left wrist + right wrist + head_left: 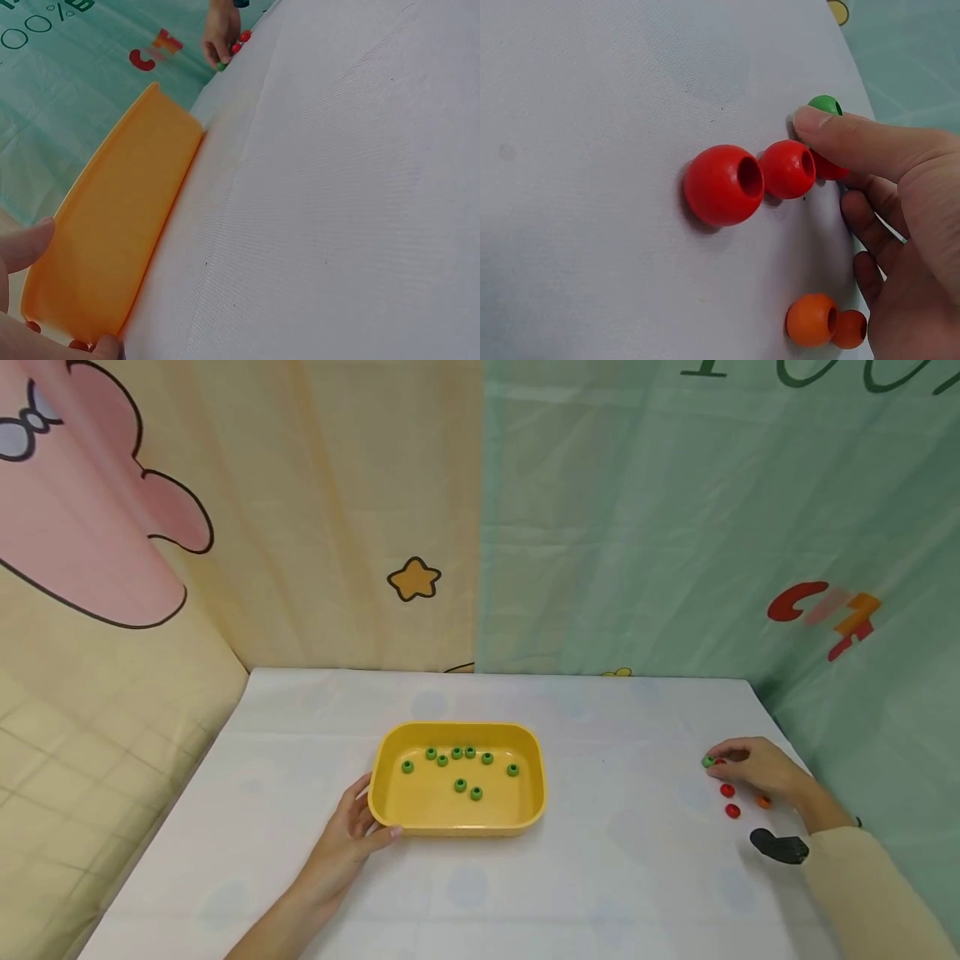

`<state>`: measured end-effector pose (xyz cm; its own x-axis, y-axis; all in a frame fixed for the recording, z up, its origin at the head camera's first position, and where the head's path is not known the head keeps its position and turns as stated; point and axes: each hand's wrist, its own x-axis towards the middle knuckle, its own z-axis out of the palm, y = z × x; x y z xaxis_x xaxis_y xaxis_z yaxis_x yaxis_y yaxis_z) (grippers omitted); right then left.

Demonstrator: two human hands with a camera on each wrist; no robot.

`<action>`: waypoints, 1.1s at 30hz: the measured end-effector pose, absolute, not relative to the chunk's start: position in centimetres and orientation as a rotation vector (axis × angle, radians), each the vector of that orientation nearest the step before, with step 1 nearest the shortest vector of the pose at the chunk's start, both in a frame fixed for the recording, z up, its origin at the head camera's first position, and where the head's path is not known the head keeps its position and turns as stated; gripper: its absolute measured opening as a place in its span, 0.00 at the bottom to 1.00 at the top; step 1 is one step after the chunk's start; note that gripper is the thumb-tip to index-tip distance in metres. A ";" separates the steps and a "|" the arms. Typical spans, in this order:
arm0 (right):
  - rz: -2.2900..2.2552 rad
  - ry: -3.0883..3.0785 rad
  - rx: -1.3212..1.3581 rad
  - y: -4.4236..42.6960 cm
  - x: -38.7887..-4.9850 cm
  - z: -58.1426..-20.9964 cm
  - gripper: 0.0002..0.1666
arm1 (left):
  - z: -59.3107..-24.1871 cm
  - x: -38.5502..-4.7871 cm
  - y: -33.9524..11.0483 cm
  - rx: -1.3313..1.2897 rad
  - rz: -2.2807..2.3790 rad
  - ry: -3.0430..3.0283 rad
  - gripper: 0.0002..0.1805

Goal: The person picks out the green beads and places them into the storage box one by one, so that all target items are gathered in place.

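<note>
A yellow tray (427, 808) stands on the white-covered table, with several green beads (461, 785) scattered across its floor. My left hand (341, 843) grips the tray's left side, thumb at the front corner and the other fingers along the outer wall. At the table's right side, my right hand (768, 770) pinches a green bead (825, 104) between thumb and index finger. A red bead (829, 166) lies partly hidden under that thumb. Close by are two more red beads, one nearer the thumb (787, 169) and a larger-looking one (724, 185). Two orange beads (810, 319) lie below the palm.
The white tablecloth (600, 877) spreads between the tray and the right-hand beads. Printed curtains (600, 527) hang behind the table and along both sides. A black piece (780, 846) sticks out at the right wrist, beside the cream sleeve (870, 885).
</note>
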<state>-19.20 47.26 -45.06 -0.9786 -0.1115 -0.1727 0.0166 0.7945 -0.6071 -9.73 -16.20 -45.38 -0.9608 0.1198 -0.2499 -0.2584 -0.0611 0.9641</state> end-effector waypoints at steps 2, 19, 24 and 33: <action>-0.948 2.788 -0.064 47.3 -19.1 -44.8 0.24 | -45.3 -9.8 -16.2 -0.145 2.110 1.948 0.53; -0.987 2.771 -0.069 45.0 -20.0 -42.5 0.24 | -45.3 -9.8 -16.3 -0.159 2.114 1.934 0.53; -1.035 2.746 -0.093 43.6 -20.6 -42.5 0.23 | -45.2 -9.8 -16.2 -0.160 2.108 1.940 0.53; -1.067 2.728 -0.187 40.9 -21.6 -42.3 0.18 | -45.0 -9.7 -16.2 -0.168 2.096 1.949 0.53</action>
<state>-21.59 40.87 -42.27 -0.9706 -0.1917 -0.1452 -0.0424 0.7306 -0.6814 -9.71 -16.24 -45.02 -0.9559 0.1200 -0.2681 -0.2761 -0.0556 0.9595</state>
